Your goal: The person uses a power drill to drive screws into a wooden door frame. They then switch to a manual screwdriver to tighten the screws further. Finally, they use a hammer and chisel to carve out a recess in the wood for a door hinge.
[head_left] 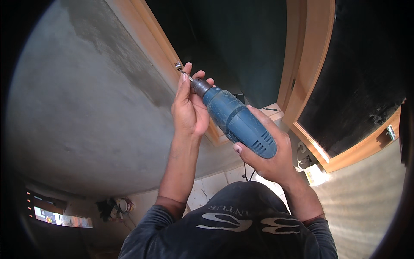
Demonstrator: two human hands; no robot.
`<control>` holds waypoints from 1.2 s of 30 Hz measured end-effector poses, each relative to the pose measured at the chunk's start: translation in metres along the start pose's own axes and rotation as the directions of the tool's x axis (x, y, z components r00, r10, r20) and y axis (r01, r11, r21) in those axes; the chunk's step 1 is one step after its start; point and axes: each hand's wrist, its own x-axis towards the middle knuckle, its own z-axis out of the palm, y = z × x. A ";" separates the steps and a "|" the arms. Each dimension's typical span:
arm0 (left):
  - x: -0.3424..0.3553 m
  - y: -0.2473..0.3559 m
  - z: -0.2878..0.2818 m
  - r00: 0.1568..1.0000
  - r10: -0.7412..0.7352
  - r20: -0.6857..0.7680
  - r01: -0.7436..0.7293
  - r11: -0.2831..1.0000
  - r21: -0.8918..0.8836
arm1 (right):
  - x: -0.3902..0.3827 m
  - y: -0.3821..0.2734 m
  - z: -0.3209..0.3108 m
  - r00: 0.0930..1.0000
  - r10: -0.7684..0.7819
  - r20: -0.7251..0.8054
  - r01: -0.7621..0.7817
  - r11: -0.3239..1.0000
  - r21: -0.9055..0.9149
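A dusty blue power drill (239, 116) points up and left toward a wooden frame (159, 36). My right hand (276, 151) wraps round the rear of its body, thumb on the near side. At the front, my left hand (189, 105) is closed beside the dark metal chuck (201, 87), thumb and fingertips at the thin drill bit (189, 77). Just past those fingertips, a small shiny metal fitting (178, 65) sits on the frame's edge. The bit's tip is partly hidden by my fingers, so I cannot tell whether it touches the wood.
A wood-framed panel with dark glass (358, 86) stands swung out at the right, with a metal latch (390, 132) on its lower rail. Grey plastered wall (86, 108) fills the left. A dark slim object (270, 109) lies on the sill. A black cord (246, 172) hangs below the drill.
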 end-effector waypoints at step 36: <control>0.030 -0.011 -0.010 0.999 0.026 -0.021 -0.029 0.985 -0.172 | 0.051 -0.012 0.000 0.994 0.069 0.086 -0.075 0.995 0.068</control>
